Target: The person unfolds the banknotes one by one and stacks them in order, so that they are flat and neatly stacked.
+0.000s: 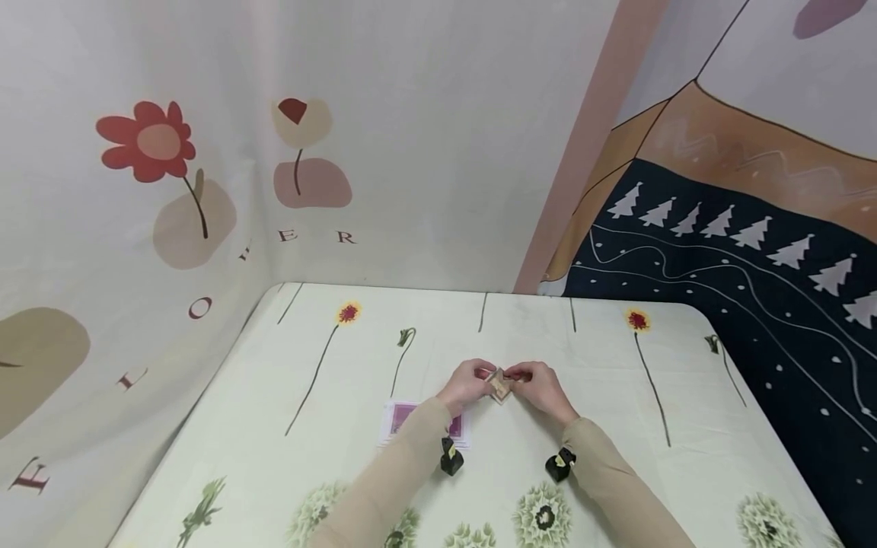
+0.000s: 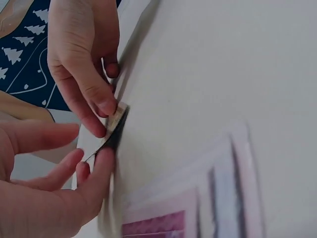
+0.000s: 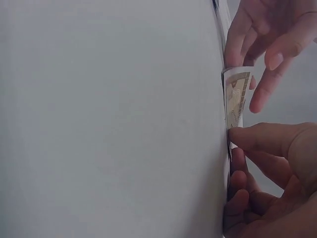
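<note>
A small brown stamp with a pale border is held above the table between both hands, bent in a slight curve. Its printed face shows in the right wrist view, where my right hand pinches the lower end of the stamp. My left hand grips the opposite end, with one fingertip against the dark side of the stamp and other fingers spread apart. In the head view the left hand and right hand are close together. Purple-printed paper in a clear sleeve lies partly under the left forearm.
The table carries a white cloth printed with flowers and stems. Pale curtains with red flowers hang behind and to the left. A dark drape with white trees runs along the right side. Black wrist cameras are strapped under both wrists.
</note>
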Available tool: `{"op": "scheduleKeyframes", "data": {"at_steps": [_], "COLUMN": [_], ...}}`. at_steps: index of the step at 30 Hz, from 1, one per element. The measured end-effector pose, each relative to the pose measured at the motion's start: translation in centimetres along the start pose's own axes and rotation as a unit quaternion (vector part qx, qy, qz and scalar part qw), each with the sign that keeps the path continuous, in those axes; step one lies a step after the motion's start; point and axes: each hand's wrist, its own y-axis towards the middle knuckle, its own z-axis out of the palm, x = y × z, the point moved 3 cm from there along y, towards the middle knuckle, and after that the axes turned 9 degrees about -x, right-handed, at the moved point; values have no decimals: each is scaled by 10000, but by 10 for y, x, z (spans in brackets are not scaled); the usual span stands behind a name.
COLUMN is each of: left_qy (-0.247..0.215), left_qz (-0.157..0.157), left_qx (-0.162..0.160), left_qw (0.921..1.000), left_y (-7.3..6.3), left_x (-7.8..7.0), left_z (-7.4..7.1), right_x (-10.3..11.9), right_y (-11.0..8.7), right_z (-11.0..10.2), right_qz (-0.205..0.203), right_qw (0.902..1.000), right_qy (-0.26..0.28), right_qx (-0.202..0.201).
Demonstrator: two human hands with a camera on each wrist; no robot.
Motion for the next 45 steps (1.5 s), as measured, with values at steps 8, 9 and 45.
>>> {"op": "scheduleKeyframes", "data": {"at_steps": [8, 9, 45], "left_qy": [-333, -364, -859], "left_qz": [-38, -41, 719], "left_qx": [-786, -815, -1300], "left_qw": [9963, 9960, 9852], "left_y": [-1, -1, -12], "left_x": [8, 8, -1], "left_z": [1, 1, -8], "right_x": [0, 1, 37], "right_y": [-9, -10, -24], "right_z": [0, 0, 6], "right_qz": [-179, -218, -129], "right_qw": [9997, 9994, 9819], "right_qy": [154, 230, 1811], "right_qx": [-75, -99, -546]}}
